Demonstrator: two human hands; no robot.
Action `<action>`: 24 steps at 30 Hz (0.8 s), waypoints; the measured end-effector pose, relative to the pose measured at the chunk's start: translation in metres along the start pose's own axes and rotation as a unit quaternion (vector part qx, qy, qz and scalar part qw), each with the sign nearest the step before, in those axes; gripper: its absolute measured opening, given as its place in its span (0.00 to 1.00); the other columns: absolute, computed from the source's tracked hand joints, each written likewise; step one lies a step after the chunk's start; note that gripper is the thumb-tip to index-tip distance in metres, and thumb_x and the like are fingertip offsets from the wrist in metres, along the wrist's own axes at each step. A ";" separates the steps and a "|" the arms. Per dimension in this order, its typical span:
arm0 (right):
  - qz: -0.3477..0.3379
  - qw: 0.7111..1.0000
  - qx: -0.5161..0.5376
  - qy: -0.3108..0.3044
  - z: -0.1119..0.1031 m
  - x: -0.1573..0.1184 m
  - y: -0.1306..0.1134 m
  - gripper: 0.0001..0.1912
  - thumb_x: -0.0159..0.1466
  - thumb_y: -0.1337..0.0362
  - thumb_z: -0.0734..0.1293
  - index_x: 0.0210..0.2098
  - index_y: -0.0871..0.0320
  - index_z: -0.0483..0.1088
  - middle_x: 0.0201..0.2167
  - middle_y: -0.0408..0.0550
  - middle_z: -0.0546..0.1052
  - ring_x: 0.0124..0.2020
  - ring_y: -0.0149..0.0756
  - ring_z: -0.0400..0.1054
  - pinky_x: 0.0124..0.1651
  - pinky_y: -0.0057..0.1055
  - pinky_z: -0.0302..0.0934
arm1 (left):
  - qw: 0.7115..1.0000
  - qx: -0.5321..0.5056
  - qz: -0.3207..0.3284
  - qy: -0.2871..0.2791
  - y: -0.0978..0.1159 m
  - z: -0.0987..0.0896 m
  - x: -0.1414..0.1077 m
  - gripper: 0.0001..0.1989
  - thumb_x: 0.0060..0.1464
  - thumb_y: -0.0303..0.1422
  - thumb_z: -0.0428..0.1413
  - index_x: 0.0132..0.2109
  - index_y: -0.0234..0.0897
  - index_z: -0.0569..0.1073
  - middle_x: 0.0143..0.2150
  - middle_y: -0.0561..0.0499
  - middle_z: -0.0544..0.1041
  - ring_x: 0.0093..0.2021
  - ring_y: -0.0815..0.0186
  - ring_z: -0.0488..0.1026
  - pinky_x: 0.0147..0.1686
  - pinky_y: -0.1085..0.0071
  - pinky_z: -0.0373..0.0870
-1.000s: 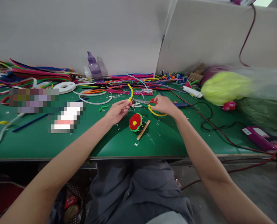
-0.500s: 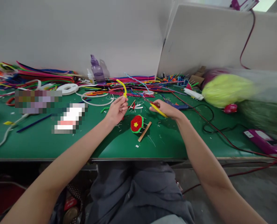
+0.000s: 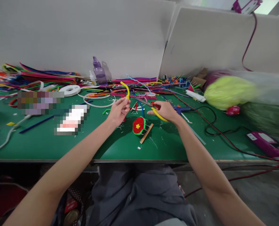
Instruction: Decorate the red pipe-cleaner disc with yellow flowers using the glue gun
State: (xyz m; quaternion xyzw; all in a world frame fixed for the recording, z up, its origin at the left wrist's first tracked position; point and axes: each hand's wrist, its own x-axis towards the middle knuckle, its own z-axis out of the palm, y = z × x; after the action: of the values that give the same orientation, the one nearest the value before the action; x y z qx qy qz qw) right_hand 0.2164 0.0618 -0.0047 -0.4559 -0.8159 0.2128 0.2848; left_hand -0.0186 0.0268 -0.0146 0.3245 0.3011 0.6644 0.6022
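Observation:
Pinched in my left hand (image 3: 118,110) is a yellow pipe cleaner (image 3: 126,88), its curved end pointing up. My right hand (image 3: 164,111) grips scissors (image 3: 158,115) with red and yellow handles, their blades directed left toward the pipe cleaner without touching it. Between and below the hands, a red round piece (image 3: 139,126) with a yellow star-shaped centre and a green edge rests on the green table (image 3: 116,149). A wooden strip (image 3: 146,133) lies just to its right.
Many coloured pipe cleaners (image 3: 52,77) are heaped along the wall. A purple bottle (image 3: 99,72) and white tape roll (image 3: 70,90) stand at the back left. Right of my hands are a blue glue gun (image 3: 182,109), black cables and plastic-wrapped bundles (image 3: 230,91).
The scissors have turned, and their blades now show clearly, pointing left. My right hand has shifted slightly; a pale blue strip beside my right forearm has come into view.

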 end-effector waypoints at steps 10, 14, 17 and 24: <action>-0.054 0.998 -0.032 0.027 0.014 0.003 0.004 0.25 0.52 0.42 0.71 0.31 0.60 0.71 0.27 0.43 0.69 0.27 0.31 0.57 0.31 0.28 0.48 | 0.993 0.104 0.030 -0.037 -0.007 0.001 -0.004 0.09 0.43 0.30 0.67 0.29 0.33 0.74 0.27 0.53 0.73 0.23 0.77 0.66 0.19 0.81 0.61; -0.068 0.997 -0.034 0.028 0.017 0.004 0.002 0.26 0.52 0.41 0.71 0.27 0.60 0.69 0.25 0.42 0.67 0.25 0.29 0.54 0.30 0.28 0.45 | 0.984 0.168 0.043 -0.046 -0.012 0.002 -0.005 0.11 0.43 0.33 0.67 0.29 0.33 0.74 0.26 0.53 0.74 0.22 0.76 0.67 0.19 0.79 0.61; -0.069 0.997 -0.022 0.025 0.017 0.003 0.000 0.26 0.52 0.42 0.71 0.27 0.61 0.70 0.25 0.42 0.67 0.25 0.28 0.52 0.30 0.28 0.45 | 0.981 0.184 0.052 -0.043 -0.014 0.001 -0.005 0.10 0.44 0.33 0.66 0.29 0.34 0.73 0.25 0.53 0.74 0.22 0.75 0.67 0.19 0.78 0.62; -0.053 0.998 -0.015 0.010 0.018 0.002 -0.002 0.24 0.53 0.42 0.71 0.28 0.60 0.71 0.25 0.41 0.66 0.25 0.28 0.52 0.30 0.29 0.44 | 0.977 0.193 0.092 -0.024 -0.015 0.002 -0.005 0.07 0.46 0.31 0.64 0.30 0.34 0.73 0.24 0.54 0.73 0.21 0.76 0.66 0.19 0.78 0.62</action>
State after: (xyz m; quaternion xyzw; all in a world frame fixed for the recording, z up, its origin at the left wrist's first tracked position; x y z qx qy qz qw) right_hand 0.2026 0.0611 -0.0160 -0.4183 -0.8390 0.1808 0.2973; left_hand -0.0076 0.0229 -0.0262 0.4766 0.3781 0.6382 0.4718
